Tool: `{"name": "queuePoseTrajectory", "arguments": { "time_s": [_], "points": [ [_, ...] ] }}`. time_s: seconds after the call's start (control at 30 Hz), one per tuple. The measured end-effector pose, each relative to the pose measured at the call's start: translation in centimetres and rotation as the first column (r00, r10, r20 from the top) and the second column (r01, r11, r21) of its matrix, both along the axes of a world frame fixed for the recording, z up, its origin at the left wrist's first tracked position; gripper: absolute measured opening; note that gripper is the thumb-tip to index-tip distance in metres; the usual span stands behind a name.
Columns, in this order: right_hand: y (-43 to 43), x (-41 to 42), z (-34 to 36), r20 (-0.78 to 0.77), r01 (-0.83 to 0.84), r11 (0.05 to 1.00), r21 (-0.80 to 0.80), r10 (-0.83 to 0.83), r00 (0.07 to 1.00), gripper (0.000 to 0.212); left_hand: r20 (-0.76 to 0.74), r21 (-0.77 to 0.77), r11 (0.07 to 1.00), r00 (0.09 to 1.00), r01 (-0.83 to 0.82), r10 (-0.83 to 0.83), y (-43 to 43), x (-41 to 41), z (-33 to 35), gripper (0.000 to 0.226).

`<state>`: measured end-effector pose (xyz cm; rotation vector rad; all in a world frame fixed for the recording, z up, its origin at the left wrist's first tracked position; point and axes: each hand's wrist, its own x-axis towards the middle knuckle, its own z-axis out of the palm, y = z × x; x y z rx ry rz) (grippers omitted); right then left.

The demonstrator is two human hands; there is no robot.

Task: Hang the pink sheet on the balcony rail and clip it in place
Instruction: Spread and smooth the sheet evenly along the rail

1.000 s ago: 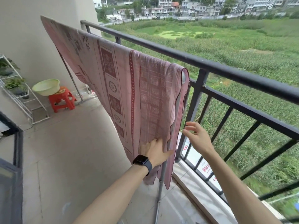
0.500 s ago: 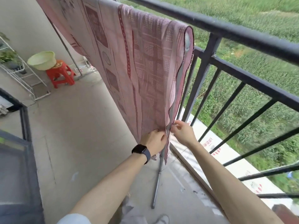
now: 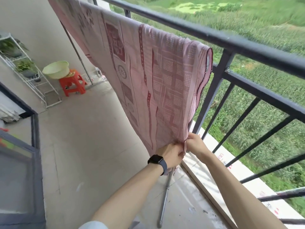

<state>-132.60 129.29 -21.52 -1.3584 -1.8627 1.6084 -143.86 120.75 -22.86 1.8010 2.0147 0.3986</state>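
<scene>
Pink sheet (image 3: 161, 83) is draped over a bar just inside the balcony rail (image 3: 247, 45), probably a drying-rack pole; view's unclear. Both hands work its lower corner: left hand (image 3: 170, 153) bunches the cloth, right hand (image 3: 196, 143) pinches the hem. Fabric looks thin, soft and light, likely to slide and flap. Best grip: hems and corners. Red lettering on the outer ledge (image 3: 221, 157) is too blurred to read.

A sheet (image 3: 148, 76) over a stand (image 3: 165, 197) left of the balcony rail (image 3: 239, 42); basin (image 3: 55, 70) on a stool (image 3: 73, 86) behind.
</scene>
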Motion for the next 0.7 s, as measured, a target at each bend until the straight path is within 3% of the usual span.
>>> {"name": "queuePoseTrajectory", "arguments": {
  "time_s": [0.13,0.3,0.43,0.53,0.7],
  "points": [
    [-0.9,1.0,0.6,-0.022,0.032,0.992,0.124,-0.029,0.999,0.064,0.015,-0.03,1.0,1.0,-0.002,0.002,-0.6,-1.4,-0.1,0.006],
    [-5.3,2.5,-0.5,-0.001,0.229,0.952,0.205,-0.234,0.972,0.039,0.042,-0.083,0.996,0.999,-0.031,0.035,-2.7,-3.6,-1.7,0.021],
    [-9.6,2.1,-2.8,0.003,0.301,0.94,0.159,-0.305,0.952,0.03,0.106,-0.154,0.984,0.989,-0.088,0.105,-5.5,-6.9,-3.2,0.034],
    [-12.0,-1.0,-4.0,0.073,0.189,0.973,0.132,-0.2,0.977,0.026,0.053,-0.23,0.965,0.988,-0.128,0.143,-7.6,-10.4,-4.0,0.04],
    [-13.0,-11.5,-3.1,0.176,-0.098,0.965,0.245,0.055,0.983,0.031,-0.062,-0.246,0.94,0.972,-0.237,0.229,-9.9,-19.8,-4.6,0.048]
  ]
}}
